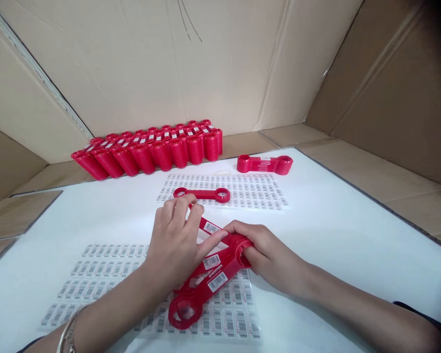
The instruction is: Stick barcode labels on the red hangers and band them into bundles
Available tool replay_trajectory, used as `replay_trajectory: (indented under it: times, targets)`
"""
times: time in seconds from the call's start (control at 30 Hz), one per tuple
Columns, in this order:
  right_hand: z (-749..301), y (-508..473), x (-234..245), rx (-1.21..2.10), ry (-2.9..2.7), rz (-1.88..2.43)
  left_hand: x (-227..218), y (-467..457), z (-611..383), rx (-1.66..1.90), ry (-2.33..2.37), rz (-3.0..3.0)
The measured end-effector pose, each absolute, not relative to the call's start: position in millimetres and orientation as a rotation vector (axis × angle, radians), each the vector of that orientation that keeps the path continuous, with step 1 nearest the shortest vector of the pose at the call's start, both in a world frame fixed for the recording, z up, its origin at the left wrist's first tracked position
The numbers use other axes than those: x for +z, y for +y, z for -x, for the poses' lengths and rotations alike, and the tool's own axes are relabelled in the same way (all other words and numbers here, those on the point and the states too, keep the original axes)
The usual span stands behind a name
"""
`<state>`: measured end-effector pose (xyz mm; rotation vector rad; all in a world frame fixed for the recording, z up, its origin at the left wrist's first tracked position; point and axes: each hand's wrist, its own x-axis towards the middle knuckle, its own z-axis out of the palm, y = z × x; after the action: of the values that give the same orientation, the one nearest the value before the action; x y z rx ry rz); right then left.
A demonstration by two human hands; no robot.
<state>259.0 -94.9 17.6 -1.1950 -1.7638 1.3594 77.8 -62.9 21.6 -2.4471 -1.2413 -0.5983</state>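
Centre-bottom of frame: right hand (268,252) is gripping the ring end of a fanned bundle of red pieces (202,287), fingers curled tight round it. Left hand (176,242) is lying loosely spread, grasping nothing, fingertips pressing a labelled piece. Bundle is resting over the near barcode sheet (99,279). Single red piece (202,194) is lying on the far sheet (257,193). Row of red stacks (150,149) is sitting upper left.
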Motion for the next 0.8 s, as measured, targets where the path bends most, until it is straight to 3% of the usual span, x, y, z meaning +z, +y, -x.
replay_trajectory:
  times: [0.27,0.5,0.8]
  targets:
    - [-259,-94,17,1.326,-1.744,1.159,19,-55,-74,-0.606,-1.472,2.514]
    - [-260,-95,18,1.353,-1.651,1.14,43,-49,-65,-0.362,-1.493,2.373]
    - [-262,-94,15,1.308,-1.572,1.154,47,-49,-62,-0.506,-1.464,2.446]
